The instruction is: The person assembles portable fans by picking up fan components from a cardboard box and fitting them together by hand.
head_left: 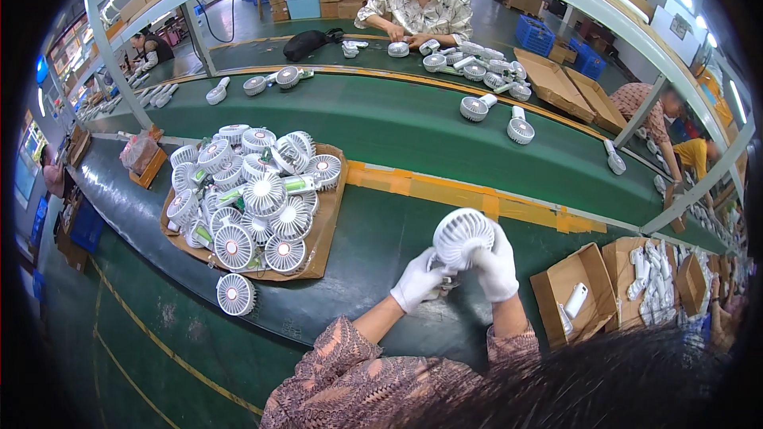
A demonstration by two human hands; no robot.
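Note:
Both my hands wear white gloves and meet over the dark bench, holding one small white handheld fan (462,237). My right hand (497,264) is closed round the right side of its round slatted head. Below the head, my left hand (417,280) is closed at the fan's lower part; its fingers partly hide what they grip there. To the left, a pile of white fan heads (265,195) fills a shallow cardboard tray (318,258). One single fan head (236,295) lies on the bench just in front of that tray.
Beyond my bench runs a green conveyor belt (381,123) carrying several fans. At my right, an open cardboard box (584,262) holds white handle parts, beside another box of wrapped parts (660,282). Across the belt a person (417,8) handles fans. A metal post (699,191) rises at the right.

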